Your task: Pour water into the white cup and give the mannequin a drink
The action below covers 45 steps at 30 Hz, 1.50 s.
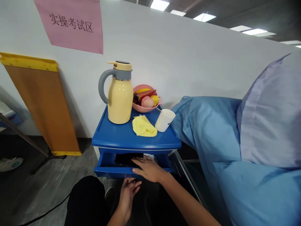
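A blue drawer (110,171) is pulled out partway from the blue bedside cabinet (115,138). My right hand (149,168) reaches over its front, fingers stretched out and lying over a dark flat item (121,159) inside. Something white with print (150,156) shows just behind those fingers; its kind is hard to make out. Below the drawer front is my left hand (128,193), palm up, with its fingers loosely bent and apart and nothing in them. Its fingertips are close to the drawer's lower edge; whether they touch it I cannot tell.
On the cabinet top stand a yellow thermos jug (120,100), a pink basket (143,109) of fruit, a yellow cloth (143,127) and a white mug (165,120) holding a thin stick. Blue bedding (209,125) and a pale pillow (270,119) are at right. A brown board (42,100) leans left.
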Each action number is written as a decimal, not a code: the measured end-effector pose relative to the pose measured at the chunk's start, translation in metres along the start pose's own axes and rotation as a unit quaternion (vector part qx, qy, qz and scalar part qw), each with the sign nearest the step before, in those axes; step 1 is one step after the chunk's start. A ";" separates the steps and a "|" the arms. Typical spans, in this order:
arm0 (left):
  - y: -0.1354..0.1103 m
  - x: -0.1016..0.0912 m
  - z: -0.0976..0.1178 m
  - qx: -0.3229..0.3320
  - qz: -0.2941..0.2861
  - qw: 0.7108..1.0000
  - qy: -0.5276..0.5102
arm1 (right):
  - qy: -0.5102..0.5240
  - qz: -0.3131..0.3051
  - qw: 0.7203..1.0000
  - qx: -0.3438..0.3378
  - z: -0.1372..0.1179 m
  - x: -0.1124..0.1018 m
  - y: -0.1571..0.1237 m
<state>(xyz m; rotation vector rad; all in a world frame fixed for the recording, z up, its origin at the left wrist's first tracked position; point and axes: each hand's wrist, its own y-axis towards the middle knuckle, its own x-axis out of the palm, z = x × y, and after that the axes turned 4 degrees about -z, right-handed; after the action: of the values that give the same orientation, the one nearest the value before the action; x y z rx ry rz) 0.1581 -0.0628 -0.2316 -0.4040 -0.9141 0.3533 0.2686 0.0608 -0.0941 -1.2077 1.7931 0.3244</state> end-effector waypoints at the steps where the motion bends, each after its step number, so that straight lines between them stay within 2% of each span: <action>1: -0.001 0.001 0.000 -0.002 0.005 1.000 0.002 | -0.016 0.024 1.000 0.006 -0.002 0.002 -0.006; 5: -0.005 0.006 0.004 -0.013 0.017 1.000 0.013 | -0.055 0.117 0.991 0.044 -0.005 0.015 -0.031; 8: -0.007 0.008 0.005 -0.013 0.024 0.999 0.021 | -0.076 0.133 0.987 0.053 -0.002 0.022 -0.043; 11: -0.007 0.009 0.003 0.001 0.022 0.999 0.030 | -0.087 0.133 0.986 0.052 -0.001 0.022 -0.041; 15: -0.003 0.009 -0.002 0.011 0.029 0.999 0.038 | -0.089 0.101 0.990 0.045 -0.002 0.018 -0.020; 20: 0.000 0.010 -0.002 0.003 0.040 0.998 0.047 | -0.092 0.012 0.995 0.030 -0.006 0.010 0.005; 25: -0.001 0.009 0.000 0.005 0.040 0.998 0.054 | -0.088 0.003 0.995 0.039 -0.010 0.013 0.011; 31: -0.001 0.009 0.001 -0.004 0.049 0.998 0.047 | -0.055 0.039 0.995 0.079 -0.004 0.016 0.000; 33: -0.001 0.009 0.001 -0.004 0.042 0.998 0.043 | -0.017 0.029 0.995 0.092 0.001 0.011 -0.004; 36: 0.000 0.010 0.001 0.008 0.037 0.998 0.044 | 0.043 -0.004 0.996 0.077 0.008 0.000 -0.005; 41: 0.000 0.010 0.000 0.010 0.043 0.998 0.048 | 0.026 -0.056 0.996 0.062 0.015 -0.013 0.012; 45: 0.000 0.010 0.000 0.010 0.040 0.998 0.045 | 0.031 -0.058 0.994 0.085 0.015 -0.016 0.025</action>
<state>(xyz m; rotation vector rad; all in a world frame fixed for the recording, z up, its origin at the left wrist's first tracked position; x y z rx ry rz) 0.1636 -0.0584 -0.2242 -0.4352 -0.8076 0.4146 0.2576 0.0919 -0.0964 -1.2052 1.7566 0.0670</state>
